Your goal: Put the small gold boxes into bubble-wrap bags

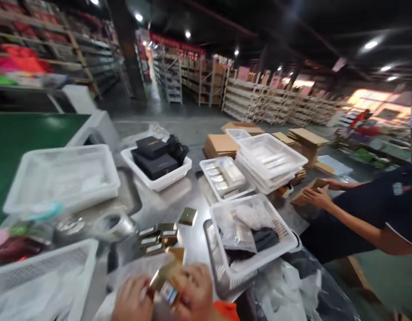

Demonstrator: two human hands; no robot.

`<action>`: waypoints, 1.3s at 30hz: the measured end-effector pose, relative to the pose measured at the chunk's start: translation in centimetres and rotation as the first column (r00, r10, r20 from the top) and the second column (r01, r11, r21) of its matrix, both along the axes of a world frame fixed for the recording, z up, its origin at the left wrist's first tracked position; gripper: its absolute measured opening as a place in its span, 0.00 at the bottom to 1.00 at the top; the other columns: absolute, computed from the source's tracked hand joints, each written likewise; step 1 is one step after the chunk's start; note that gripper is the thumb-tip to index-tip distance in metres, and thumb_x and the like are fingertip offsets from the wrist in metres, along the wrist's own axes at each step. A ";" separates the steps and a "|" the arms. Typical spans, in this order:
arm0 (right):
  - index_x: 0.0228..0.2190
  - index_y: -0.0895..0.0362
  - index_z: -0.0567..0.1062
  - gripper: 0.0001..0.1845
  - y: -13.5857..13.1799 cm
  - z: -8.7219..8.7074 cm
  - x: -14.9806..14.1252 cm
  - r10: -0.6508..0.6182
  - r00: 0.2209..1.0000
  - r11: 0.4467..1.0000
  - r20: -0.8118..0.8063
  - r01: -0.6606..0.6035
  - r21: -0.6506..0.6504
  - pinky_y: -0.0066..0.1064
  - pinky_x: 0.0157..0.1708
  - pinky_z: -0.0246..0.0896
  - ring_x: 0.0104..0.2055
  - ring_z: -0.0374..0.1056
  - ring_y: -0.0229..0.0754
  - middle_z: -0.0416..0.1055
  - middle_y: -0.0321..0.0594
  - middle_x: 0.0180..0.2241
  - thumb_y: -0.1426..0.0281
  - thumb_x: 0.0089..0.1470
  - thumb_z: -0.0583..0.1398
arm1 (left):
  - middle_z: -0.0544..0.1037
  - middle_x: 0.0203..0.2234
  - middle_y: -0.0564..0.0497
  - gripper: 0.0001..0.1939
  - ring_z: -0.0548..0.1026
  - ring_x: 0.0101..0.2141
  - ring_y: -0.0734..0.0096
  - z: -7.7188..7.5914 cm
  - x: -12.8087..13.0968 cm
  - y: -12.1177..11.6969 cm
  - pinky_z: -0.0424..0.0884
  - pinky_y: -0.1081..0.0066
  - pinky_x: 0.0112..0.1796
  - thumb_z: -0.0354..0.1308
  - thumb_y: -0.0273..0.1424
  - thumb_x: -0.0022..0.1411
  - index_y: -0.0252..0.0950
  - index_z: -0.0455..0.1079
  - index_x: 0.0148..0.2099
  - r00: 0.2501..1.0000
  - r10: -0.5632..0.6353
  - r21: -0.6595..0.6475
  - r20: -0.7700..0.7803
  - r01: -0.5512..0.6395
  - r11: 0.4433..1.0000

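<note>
At the bottom edge, my left hand (134,299) and my right hand (195,292) are together around a small gold box (164,278) with a label on it; the picture is blurred there. A clear plastic bag (135,267) lies just under and beyond them. Several more small gold boxes (157,238) are stacked on the steel table (192,191) just beyond my hands, and one gold box (188,216) lies apart from them.
White baskets surround the spot: one with bagged items (259,249) to the right, one with black boxes (157,167), a stack (271,158), one empty at left (63,176). Tape rolls (114,225) sit left. A co-worker's hands (314,194) handle cardboard at right.
</note>
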State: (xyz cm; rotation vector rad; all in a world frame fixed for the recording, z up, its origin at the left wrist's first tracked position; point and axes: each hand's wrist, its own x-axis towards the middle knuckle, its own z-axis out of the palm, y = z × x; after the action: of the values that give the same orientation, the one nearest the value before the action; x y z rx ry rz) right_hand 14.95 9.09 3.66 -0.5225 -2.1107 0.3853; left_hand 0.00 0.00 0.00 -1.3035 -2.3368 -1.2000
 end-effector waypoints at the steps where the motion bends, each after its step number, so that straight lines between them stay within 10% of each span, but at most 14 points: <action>1: 0.45 0.53 0.73 0.17 0.1 0.0 0.2 0.032 0.999 0.999 -0.036 -0.033 -0.017 0.38 0.33 0.69 0.36 0.70 0.46 0.74 0.41 0.36 0.59 0.61 0.52 | 0.76 0.25 0.50 0.09 0.74 0.29 0.63 0.3 0.6 -0.2 0.71 0.65 0.30 0.50 0.30 0.59 0.40 0.71 0.31 0.999 0.021 -0.026 0.031 -0.020 0.999; 6: 0.54 0.51 0.68 0.22 1.6 -0.3 0.5 0.171 0.984 0.978 -0.046 -0.176 -0.113 0.40 0.41 0.71 0.44 0.71 0.47 0.72 0.45 0.43 0.70 0.58 0.57 | 0.76 0.24 0.51 0.10 0.75 0.28 0.65 3.5 1.9 1.4 0.69 0.69 0.29 0.48 0.30 0.59 0.39 0.69 0.30 0.903 0.018 -0.034 0.429 -0.004 0.999; 14: 0.45 0.49 0.77 0.18 1.8 -1.2 0.7 0.081 0.981 0.983 0.179 -0.108 0.148 0.41 0.42 0.61 0.40 0.68 0.47 0.77 0.41 0.37 0.75 0.54 0.59 | 0.75 0.27 0.51 0.11 0.74 0.29 0.68 4.5 1.1 1.4 0.68 0.71 0.32 0.48 0.34 0.67 0.37 0.69 0.37 0.918 0.047 -0.058 0.395 -0.026 0.998; 17: 0.38 0.52 0.80 0.11 2.1 -0.7 0.3 0.104 0.981 0.955 0.163 -0.052 -0.293 0.33 0.31 0.59 0.31 0.65 0.41 0.75 0.41 0.31 0.70 0.50 0.64 | 0.74 0.28 0.49 0.12 0.73 0.31 0.64 4.5 1.9 1.2 0.66 0.68 0.34 0.49 0.33 0.67 0.37 0.71 0.34 0.959 -0.009 -0.078 0.283 0.032 0.996; 19: 0.28 0.56 0.78 0.10 2.8 -0.5 -0.4 0.065 0.995 0.632 0.081 0.022 -0.775 0.29 0.24 0.55 0.24 0.60 0.38 0.70 0.38 0.24 0.63 0.44 0.67 | 0.73 0.26 0.49 0.13 0.72 0.30 0.64 4.3 2.9 1.0 0.66 0.68 0.32 0.48 0.32 0.68 0.37 0.71 0.33 0.990 -0.064 -0.131 0.128 0.081 0.988; 21: 0.21 0.56 0.73 0.18 3.7 -0.6 -1.3 -0.009 1.000 0.240 0.026 0.028 -0.970 0.27 0.18 0.50 0.18 0.54 0.34 0.63 0.33 0.18 0.55 0.43 0.67 | 0.73 0.25 0.50 0.14 0.72 0.29 0.65 3.9 4.0 0.6 0.66 0.68 0.30 0.46 0.29 0.69 0.37 0.71 0.35 0.992 -0.124 -0.184 -0.011 0.120 0.975; 23: 0.21 0.55 0.71 0.23 4.0 -0.9 -1.9 -0.024 1.000 0.089 0.005 0.007 -0.996 0.27 0.13 0.44 0.15 0.49 0.33 0.60 0.31 0.15 0.48 0.45 0.63 | 0.74 0.26 0.50 0.13 0.73 0.29 0.67 3.4 4.9 0.4 0.68 0.70 0.30 0.44 0.26 0.69 0.36 0.70 0.38 0.988 -0.147 -0.194 -0.042 0.136 0.971; 27: 0.27 0.56 0.74 0.18 2.5 -1.3 -1.7 -0.004 0.999 0.123 -0.032 -0.031 -0.992 0.27 0.19 0.53 0.20 0.58 0.36 0.66 0.33 0.20 0.54 0.41 0.67 | 0.76 0.28 0.50 0.12 0.75 0.30 0.68 3.0 4.6 0.6 0.71 0.70 0.33 0.43 0.25 0.69 0.36 0.69 0.40 0.994 -0.097 -0.147 -0.040 0.090 0.985; 31: 0.38 0.54 0.79 0.17 0.8 -1.2 -0.9 0.126 0.992 0.561 -0.007 -0.077 -0.824 0.31 0.31 0.61 0.30 0.63 0.39 0.73 0.39 0.33 0.67 0.42 0.64 | 0.78 0.30 0.48 0.12 0.76 0.31 0.66 3.7 3.2 1.6 0.72 0.68 0.34 0.43 0.25 0.69 0.35 0.68 0.41 0.995 -0.057 -0.123 -0.082 0.047 0.991; 33: 0.37 0.54 0.79 0.16 0.9 -1.2 -1.0 0.143 0.990 0.665 -0.015 -0.108 -0.739 0.30 0.29 0.61 0.28 0.63 0.39 0.72 0.38 0.31 0.69 0.41 0.63 | 0.77 0.29 0.47 0.12 0.75 0.31 0.65 4.2 3.1 1.9 0.71 0.67 0.33 0.43 0.25 0.68 0.34 0.69 0.41 0.992 -0.082 -0.147 -0.097 0.068 0.987; 36: 0.24 0.56 0.75 0.06 2.2 -1.9 -1.8 0.111 0.989 0.567 -0.094 -0.141 -0.811 0.27 0.20 0.56 0.20 0.58 0.35 0.64 0.31 0.20 0.66 0.44 0.64 | 0.76 0.26 0.50 0.13 0.74 0.28 0.65 4.8 4.0 1.6 0.69 0.68 0.29 0.43 0.24 0.67 0.36 0.69 0.38 0.969 -0.215 -0.203 -0.120 0.188 0.961; 39: 0.20 0.55 0.69 0.16 3.2 -2.9 -2.6 0.109 0.987 0.523 -0.116 -0.156 -0.838 0.26 0.14 0.50 0.15 0.51 0.34 0.55 0.27 0.14 0.60 0.53 0.59 | 0.76 0.26 0.51 0.13 0.74 0.27 0.66 4.8 5.2 0.8 0.69 0.69 0.27 0.44 0.22 0.66 0.37 0.69 0.37 0.950 -0.304 -0.277 -0.077 0.272 0.921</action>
State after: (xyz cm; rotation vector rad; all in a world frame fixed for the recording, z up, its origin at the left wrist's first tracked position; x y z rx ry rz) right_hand 12.39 12.32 0.78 -0.8834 -1.7903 1.5584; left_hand 5.24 0.80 4.79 -1.8093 -2.3368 -0.8700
